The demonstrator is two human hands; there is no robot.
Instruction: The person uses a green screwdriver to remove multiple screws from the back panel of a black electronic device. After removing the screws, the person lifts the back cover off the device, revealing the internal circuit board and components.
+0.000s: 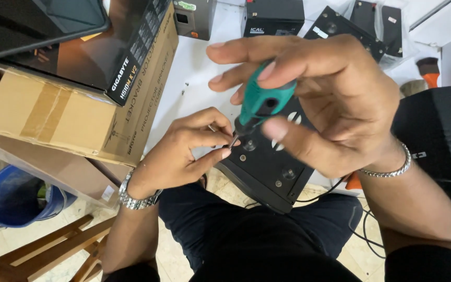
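The white tabletop (204,57) is bright under an even light, and on its left side a brown cardboard box (74,112) with tape stands with a black printed carton (126,47) lying on top of it. Below the edge, the floor of pale beige tiles (170,256) is visible, with a blue plastic bucket (16,198) at the left and the legs of a brown wooden chair (53,245) beside it. At the far side several black box-shaped devices (273,18) stand in a row, and a brush with an orange handle (428,70) lies at the right.
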